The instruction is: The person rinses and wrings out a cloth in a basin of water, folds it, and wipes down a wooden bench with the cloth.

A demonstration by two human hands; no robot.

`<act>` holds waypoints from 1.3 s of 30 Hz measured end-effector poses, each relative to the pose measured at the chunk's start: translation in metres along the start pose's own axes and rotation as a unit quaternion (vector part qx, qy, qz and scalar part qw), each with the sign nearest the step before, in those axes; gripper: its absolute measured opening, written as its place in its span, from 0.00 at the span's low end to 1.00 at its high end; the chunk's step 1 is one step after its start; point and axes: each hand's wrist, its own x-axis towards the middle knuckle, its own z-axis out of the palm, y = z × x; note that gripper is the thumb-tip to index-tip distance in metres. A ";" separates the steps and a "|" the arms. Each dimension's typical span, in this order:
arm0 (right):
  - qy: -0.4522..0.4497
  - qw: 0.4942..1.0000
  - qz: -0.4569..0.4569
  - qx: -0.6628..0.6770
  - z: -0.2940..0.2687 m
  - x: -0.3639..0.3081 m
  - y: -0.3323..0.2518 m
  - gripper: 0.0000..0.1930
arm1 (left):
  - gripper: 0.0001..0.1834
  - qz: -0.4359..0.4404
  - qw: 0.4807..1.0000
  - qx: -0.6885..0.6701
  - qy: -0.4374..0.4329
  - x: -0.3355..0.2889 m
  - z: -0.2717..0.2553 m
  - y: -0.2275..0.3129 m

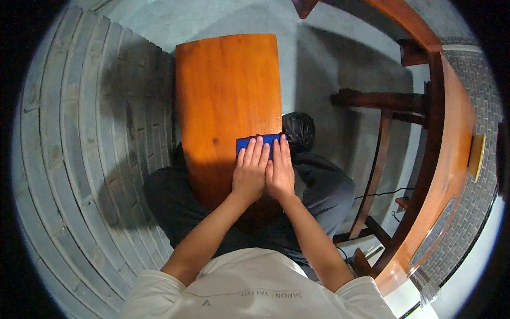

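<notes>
A small blue piece that looks like a folded cloth (271, 140) lies on the wooden bench top (228, 85), close to its right edge. My left hand (249, 174) rests flat on it, palm down, with the fingers stretched forward. Beside it, my right hand (281, 173) also lies flat, its fingertips on the right part of the blue piece. The two hands nearly touch at the thumb side. Most of the blue piece is hidden beneath the fingers.
A grey brick wall (79, 133) runs along the left. Just past the bench's right edge sits a black plastic bag (299, 132). My legs in dark trousers (326, 186) straddle the bench. A larger wooden table (451, 159) stands on the right, with thin cables below.
</notes>
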 end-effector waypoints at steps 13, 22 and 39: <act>0.001 0.995 0.075 0.071 0.000 0.022 0.010 0.26 | 0.23 -0.003 1.000 -0.001 0.027 0.017 0.007 0.004; 0.023 0.998 0.052 0.029 0.006 0.060 0.014 0.25 | 0.21 -0.003 0.998 -0.024 0.059 0.053 0.003 -0.012; 0.056 0.997 -0.030 -0.037 0.008 0.162 0.027 0.25 | 0.29 -0.008 1.000 -0.027 0.006 0.141 -0.010 -0.048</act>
